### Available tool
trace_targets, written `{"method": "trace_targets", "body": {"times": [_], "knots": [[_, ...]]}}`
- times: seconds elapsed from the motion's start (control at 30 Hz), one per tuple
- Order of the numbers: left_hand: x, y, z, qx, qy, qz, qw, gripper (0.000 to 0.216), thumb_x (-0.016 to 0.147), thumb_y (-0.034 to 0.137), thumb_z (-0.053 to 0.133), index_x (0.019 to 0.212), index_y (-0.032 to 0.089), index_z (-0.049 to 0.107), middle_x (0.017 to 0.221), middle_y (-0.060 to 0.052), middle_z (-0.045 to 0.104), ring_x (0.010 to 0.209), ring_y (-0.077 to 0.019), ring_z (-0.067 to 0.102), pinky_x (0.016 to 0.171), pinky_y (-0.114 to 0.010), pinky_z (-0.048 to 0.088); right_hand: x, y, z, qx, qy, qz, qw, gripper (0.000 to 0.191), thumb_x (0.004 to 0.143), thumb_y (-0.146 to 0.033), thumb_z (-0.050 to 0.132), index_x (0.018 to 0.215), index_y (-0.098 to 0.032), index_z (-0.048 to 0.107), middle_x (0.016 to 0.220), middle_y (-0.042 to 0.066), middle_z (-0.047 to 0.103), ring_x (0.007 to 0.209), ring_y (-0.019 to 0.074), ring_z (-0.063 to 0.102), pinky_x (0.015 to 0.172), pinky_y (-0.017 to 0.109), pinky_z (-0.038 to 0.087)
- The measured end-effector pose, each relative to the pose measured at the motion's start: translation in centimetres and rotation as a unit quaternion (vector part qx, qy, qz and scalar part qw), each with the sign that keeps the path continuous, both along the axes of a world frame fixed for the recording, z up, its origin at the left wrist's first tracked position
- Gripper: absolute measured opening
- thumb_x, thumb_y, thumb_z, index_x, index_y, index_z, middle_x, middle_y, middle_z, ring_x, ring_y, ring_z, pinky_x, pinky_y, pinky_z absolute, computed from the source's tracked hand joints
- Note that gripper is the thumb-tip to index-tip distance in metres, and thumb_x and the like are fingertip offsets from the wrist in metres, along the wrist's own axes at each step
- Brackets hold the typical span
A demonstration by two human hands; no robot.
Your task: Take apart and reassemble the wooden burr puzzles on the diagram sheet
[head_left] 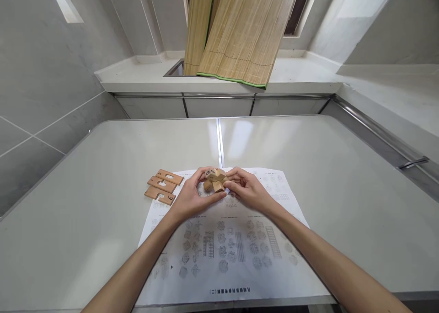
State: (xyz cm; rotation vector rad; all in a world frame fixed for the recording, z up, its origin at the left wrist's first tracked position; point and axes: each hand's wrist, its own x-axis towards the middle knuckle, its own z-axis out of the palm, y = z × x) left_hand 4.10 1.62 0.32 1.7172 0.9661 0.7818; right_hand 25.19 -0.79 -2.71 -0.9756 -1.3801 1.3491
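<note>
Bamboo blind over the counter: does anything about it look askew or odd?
Yes, the bamboo blind looks askew: its green bottom edge slants down to the right across the counter, and it partly hides what looks like a sink.

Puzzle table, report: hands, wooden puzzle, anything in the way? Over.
Left hand and right hand both gripping wooden burr puzzle. Puzzle held over printed diagram sheet. Three slotted wooden pieces beside left hand, not in the way.

Left fingers (214,197), right fingers (234,186) on wooden blocks (218,185), slotted plates (155,181), printed sheet (236,272)
</note>
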Motion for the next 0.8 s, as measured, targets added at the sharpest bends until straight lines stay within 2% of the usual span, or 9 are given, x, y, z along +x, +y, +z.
{"method": "trace_targets", "body": {"times": [0.27,0.43,0.5,0.67,0.8], "knots": [[0.0,-0.2,0.6,0.063,0.062,0.011,0.996,0.056,0.081,0.046,0.084,0.129,0.025,0.062,0.124,-0.007,0.072,0.113,-0.0283,0.068,0.100,-0.042,0.055,0.2,-0.1,-0.4,0.014,-0.025,-0.035,0.999,0.031,0.092,-0.052,0.075,0.104,-0.023,0.072,0.075,-0.001,0.062,0.067,0.0154,0.051,0.063,0.030,0.040],[0.1,-0.2,-0.4,0.168,0.118,-0.023,0.978,0.043,0.078,0.034,0.085,0.116,0.026,0.067,0.127,-0.008,0.066,0.128,-0.0324,0.056,0.105,-0.045,0.052,0.0,0.0,-0.7,0.010,-0.038,-0.038,0.999,0.035,0.091,-0.054,0.075,0.108,-0.023,0.072,0.069,-0.003,0.055,0.063,0.0151,0.048,0.059,0.030,0.039],[0.1,-0.2,-0.9,0.200,0.144,-0.030,0.969,0.045,0.077,0.035,0.087,0.116,0.026,0.067,0.130,-0.009,0.064,0.135,-0.0343,0.050,0.109,-0.047,0.049,-0.1,0.0,-0.6,0.005,-0.024,-0.042,0.999,0.035,0.091,-0.053,0.075,0.108,-0.023,0.072,0.069,-0.003,0.056,0.062,0.0141,0.048,0.058,0.030,0.039],[-0.2,0.3,-1.5,0.263,0.198,0.005,0.944,0.057,0.077,0.047,0.087,0.125,0.024,0.066,0.139,-0.012,0.059,0.139,-0.0378,0.041,0.115,-0.055,0.043,-0.1,0.0,-0.1,-0.028,0.016,-0.063,0.997,0.037,0.089,-0.054,0.078,0.107,-0.023,0.069,0.068,-0.004,0.055,0.060,0.0128,0.046,0.055,0.027,0.038],[-0.6,0.5,-2.0,0.286,0.233,0.044,0.928,0.054,0.082,0.050,0.084,0.126,0.024,0.064,0.144,-0.012,0.055,0.142,-0.0375,0.038,0.116,-0.058,0.043,-0.1,0.1,0.3,-0.044,0.037,-0.080,0.995,0.037,0.088,-0.054,0.079,0.104,-0.022,0.070,0.078,-0.002,0.060,0.061,0.0118,0.047,0.053,0.026,0.036]]}}
